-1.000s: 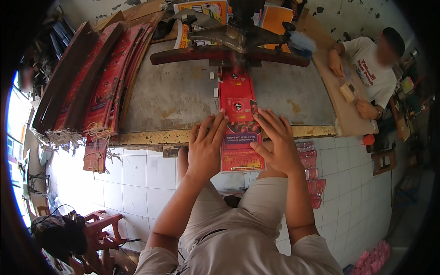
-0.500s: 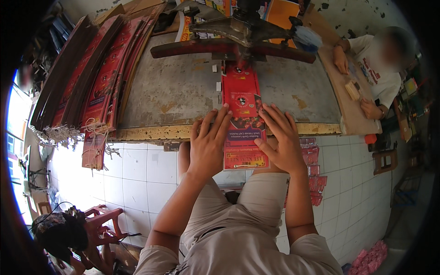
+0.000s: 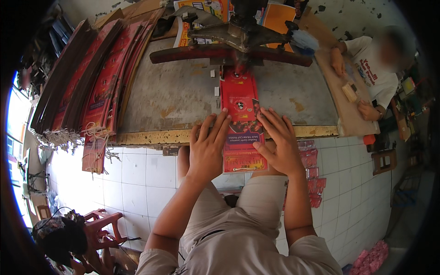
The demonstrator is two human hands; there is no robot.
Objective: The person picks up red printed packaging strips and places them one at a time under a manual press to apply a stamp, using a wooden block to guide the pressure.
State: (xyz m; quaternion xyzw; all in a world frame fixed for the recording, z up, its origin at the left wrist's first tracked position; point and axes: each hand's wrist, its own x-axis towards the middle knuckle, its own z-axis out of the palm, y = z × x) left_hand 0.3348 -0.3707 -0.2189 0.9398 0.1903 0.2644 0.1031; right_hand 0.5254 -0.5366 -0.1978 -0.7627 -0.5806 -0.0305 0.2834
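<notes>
A long red printed card strip lies lengthwise on a worn grey worktable, and its near end overhangs the front edge. White cord shows at that near end. My left hand rests along the strip's left edge, fingers stretched out. On the opposite edge lies my right hand, its fingers extended and the thumb reaching over the print. The strip's far end runs beneath a heavy metal press with a wide dark-red bar. Whether one strip or a stack lies there I cannot tell.
Piles of similar red strips with white cords stand at the table's left. Small white blocks sit beside the strip. At right a person works at a brown board. A red stool and another person are lower left.
The view has shifted slightly. Both hands keep their places along the strip's edges, and the strip stays under the press with no clear movement.
</notes>
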